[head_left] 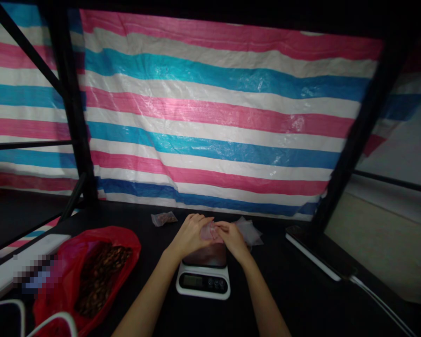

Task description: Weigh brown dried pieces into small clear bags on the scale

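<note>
Nearest, lower left: white cables (61,316) loop in front of a red plastic bag (133,243). The bag lies open, with dark brown beans (101,274) heaped inside. A long white case (52,244) lies along its left side; a patch between them is pixelated and unreadable.

Centre: a white digital scale (203,294) sits on the black tabletop (266,290), display and buttons facing the wearer. The reading is too dim to make out. Its dark weighing plate (206,256) shows partly below the hands.

Above the back of the plate, the left hand (193,233) grasps a small translucent bag (207,231) between thumb and fingers. The right hand (232,238) pinches the same bag from the other side, near its upper part. The bag looks pinkish; its contents cannot be told. Whether it touches the plate is also unclear.

Just beyond the right hand, several flat clear bags (250,230) lie overlapping. Beyond the left hand, apart from it, a filled packet (164,218) rests on its side, with brownish contents.

Right: a dark-topped slab with a white edge (314,256) has a white cord (379,299) at its near end.

Farthest: a pink, blue and white striped sheet (214,126) hangs behind black frame posts (70,112).
</note>
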Action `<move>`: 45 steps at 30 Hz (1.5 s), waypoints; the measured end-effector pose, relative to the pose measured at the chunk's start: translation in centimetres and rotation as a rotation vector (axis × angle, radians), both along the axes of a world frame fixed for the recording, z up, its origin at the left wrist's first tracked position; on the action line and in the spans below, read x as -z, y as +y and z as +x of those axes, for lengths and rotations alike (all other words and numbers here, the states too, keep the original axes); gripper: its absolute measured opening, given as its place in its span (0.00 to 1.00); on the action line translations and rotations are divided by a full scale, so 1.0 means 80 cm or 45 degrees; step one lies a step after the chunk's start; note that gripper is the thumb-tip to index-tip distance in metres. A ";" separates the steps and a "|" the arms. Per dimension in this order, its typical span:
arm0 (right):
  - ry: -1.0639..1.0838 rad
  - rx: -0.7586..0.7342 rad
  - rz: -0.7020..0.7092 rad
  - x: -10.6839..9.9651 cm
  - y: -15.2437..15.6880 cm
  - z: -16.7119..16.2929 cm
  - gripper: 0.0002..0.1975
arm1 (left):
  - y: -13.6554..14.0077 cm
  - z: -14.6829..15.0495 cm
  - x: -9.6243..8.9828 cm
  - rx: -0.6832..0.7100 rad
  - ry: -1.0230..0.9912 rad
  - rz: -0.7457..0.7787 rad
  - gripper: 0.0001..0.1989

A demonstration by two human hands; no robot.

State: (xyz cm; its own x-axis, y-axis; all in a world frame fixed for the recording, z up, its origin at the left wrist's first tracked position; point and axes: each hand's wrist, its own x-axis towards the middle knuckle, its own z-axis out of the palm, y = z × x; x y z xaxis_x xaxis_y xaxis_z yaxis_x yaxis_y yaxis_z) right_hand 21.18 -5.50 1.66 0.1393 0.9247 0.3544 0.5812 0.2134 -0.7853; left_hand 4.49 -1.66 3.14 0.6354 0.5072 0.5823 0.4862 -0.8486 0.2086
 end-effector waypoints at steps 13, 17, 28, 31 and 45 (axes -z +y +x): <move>-0.069 0.023 -0.344 0.015 -0.063 0.130 0.36 | -0.006 -0.007 -0.008 0.099 0.083 -0.373 0.31; -0.067 0.025 -0.396 0.025 -0.064 0.127 0.33 | -0.004 -0.008 -0.006 0.103 0.112 -0.381 0.32; 0.159 -0.142 -0.055 0.000 -0.038 0.071 0.19 | 0.001 -0.004 -0.005 0.344 -0.214 -0.744 0.30; 0.087 -0.186 0.010 -0.018 -0.034 0.042 0.18 | 0.003 -0.002 -0.005 0.391 -0.353 -0.856 0.29; -0.364 -0.182 0.080 -0.047 -0.034 0.007 0.16 | 0.005 -0.002 -0.006 0.478 -0.542 -1.001 0.24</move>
